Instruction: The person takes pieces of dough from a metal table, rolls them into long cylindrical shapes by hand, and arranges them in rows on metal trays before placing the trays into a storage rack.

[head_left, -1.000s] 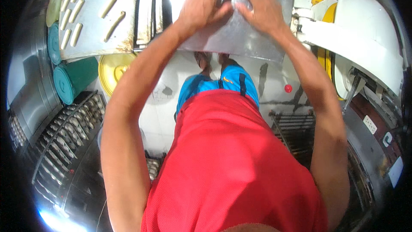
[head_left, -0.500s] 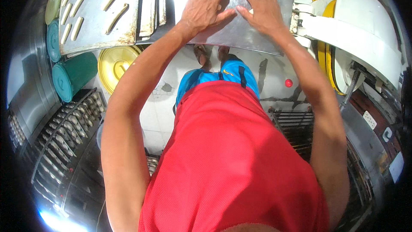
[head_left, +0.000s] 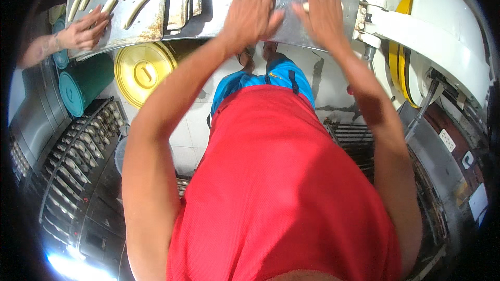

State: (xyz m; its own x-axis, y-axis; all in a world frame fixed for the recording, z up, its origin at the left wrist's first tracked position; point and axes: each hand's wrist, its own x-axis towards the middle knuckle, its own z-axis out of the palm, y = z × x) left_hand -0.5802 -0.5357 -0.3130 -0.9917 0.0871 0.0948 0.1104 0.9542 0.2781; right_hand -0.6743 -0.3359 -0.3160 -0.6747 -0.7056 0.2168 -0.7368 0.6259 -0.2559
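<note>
a: since a moment ago both hands went further up the table (head_left: pixel 312 31), and another person's hand (head_left: pixel 83 28) came in on the tray (head_left: pixel 133 8) at left.

b: grip?

a: left hand (head_left: pixel 252 13) and right hand (head_left: pixel 323 13) lie flat and open, gripping nothing. under the right one maybe a dough piece (head_left: pixel 307 6), hard to see.

b: progress?

a: several dough sticks (head_left: pixel 135 1) already lie on the tray; this piece looks not finished.

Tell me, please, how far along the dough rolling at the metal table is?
Done: several long dough sticks lie on the tray, where another person's hand rests. In hand: left hand and right hand press flat on the steel table, a pale piece just showing under the right. Left: cannot tell.
</note>
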